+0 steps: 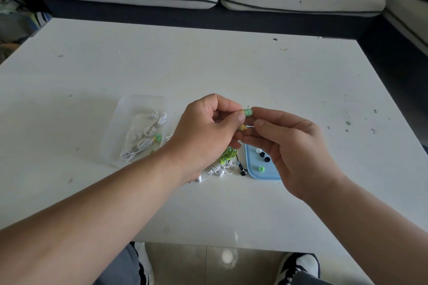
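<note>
The wide white bench [208, 65] carries everything and lies well below the fingers. To the left of the left hand's fingers sits a clear plastic box [129, 109] of coiled white earphones. Just beneath the right hand's fingers lies a flat pale-blue plastic lid [254, 174].

The left hand [203, 132] is clenched in a pinch. Its thumb and forefinger grasp the body of a small yellow in-ear earbud [243, 112], raised above the bench between the two hands. The right hand [291, 143] meets it from the other side. Its forefinger tip rests on the outer end of the mint-green silicone ear tip [248, 112], with the thumb just under it in what looks like a light pinch.

Directly below the left fingers hangs a loose yellow-green cable bundle [228, 154]. Beneath that a tangle of white earphone cable [217, 170] lies on the bench, with a black earbud [243, 171] beside it. On the lid, under the right fingers, lie spare tips: a white one [258, 151], a black one [266, 159] and a green ring [261, 168].

The earbud should weigh almost nothing. Its shell is probably hard and smooth, so the firm hold belongs there, close behind the tip, rather than on the thin wire, which could kink or tear at its joint. The silicone tip is likely soft, springy and a little grippy. It is best taken by its skirt near the rim and worked with a gentle twist, since a hard squeeze would only fold it and let it flick away.
</note>
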`<state>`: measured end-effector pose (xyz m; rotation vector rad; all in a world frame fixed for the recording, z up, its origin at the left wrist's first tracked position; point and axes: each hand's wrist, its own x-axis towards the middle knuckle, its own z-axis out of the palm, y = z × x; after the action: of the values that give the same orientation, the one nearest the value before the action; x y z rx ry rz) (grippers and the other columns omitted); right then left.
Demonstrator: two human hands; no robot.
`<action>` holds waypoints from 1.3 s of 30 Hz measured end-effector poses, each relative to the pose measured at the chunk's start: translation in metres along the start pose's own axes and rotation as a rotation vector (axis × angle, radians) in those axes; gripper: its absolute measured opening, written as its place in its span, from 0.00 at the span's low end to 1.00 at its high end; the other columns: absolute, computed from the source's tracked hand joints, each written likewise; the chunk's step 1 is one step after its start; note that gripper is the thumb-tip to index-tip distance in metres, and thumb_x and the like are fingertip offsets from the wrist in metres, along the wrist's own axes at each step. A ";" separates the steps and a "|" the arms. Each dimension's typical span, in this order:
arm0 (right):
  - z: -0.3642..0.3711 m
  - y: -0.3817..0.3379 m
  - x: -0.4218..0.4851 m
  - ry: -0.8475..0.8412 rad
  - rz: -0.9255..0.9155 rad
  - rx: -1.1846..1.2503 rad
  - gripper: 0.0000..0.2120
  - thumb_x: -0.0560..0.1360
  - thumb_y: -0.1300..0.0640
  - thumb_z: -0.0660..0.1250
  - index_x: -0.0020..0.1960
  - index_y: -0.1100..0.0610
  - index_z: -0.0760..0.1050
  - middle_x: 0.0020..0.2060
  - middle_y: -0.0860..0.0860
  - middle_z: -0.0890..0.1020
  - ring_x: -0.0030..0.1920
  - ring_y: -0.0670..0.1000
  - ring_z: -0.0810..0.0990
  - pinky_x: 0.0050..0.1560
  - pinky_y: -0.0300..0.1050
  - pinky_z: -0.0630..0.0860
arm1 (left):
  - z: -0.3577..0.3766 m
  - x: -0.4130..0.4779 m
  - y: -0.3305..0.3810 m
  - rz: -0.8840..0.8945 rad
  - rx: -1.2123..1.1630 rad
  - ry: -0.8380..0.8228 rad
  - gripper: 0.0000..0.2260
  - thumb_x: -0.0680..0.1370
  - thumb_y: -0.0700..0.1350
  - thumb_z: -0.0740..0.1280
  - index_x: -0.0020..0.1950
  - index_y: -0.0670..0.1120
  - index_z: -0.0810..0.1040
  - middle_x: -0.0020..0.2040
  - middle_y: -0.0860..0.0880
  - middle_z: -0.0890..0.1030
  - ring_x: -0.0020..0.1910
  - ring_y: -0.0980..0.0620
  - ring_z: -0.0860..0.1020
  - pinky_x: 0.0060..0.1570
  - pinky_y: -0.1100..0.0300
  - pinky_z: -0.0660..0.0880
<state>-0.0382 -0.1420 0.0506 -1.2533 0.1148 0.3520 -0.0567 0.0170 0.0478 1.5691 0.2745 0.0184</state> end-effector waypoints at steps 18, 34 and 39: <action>-0.056 0.031 0.015 0.007 0.049 -1.236 0.09 0.76 0.58 0.70 0.37 0.51 0.81 0.31 0.45 0.81 0.33 0.48 0.80 0.29 0.31 0.71 | 0.000 -0.003 -0.007 -0.164 -0.006 -0.041 0.04 0.81 0.38 0.71 0.54 0.45 0.81 0.48 0.39 0.87 0.35 0.49 0.83 0.37 0.57 0.82; -0.041 0.039 0.017 -0.018 0.033 -1.286 0.07 0.75 0.62 0.69 0.43 0.55 0.85 0.35 0.48 0.84 0.37 0.48 0.83 0.36 0.35 0.78 | -0.007 -0.002 -0.004 -0.215 -0.149 -0.083 0.05 0.82 0.37 0.69 0.55 0.42 0.84 0.42 0.42 0.84 0.40 0.48 0.84 0.43 0.58 0.83; -0.014 0.007 0.009 0.041 0.143 -0.356 0.03 0.75 0.67 0.74 0.49 0.65 0.83 0.39 0.61 0.87 0.38 0.56 0.87 0.43 0.43 0.84 | -0.011 -0.001 -0.002 -0.229 -0.146 -0.034 0.04 0.79 0.38 0.73 0.53 0.43 0.85 0.40 0.45 0.85 0.37 0.49 0.84 0.40 0.60 0.83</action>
<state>-0.0309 -0.1514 0.0379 -1.6097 0.1825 0.4852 -0.0602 0.0276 0.0458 1.3844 0.4153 -0.1629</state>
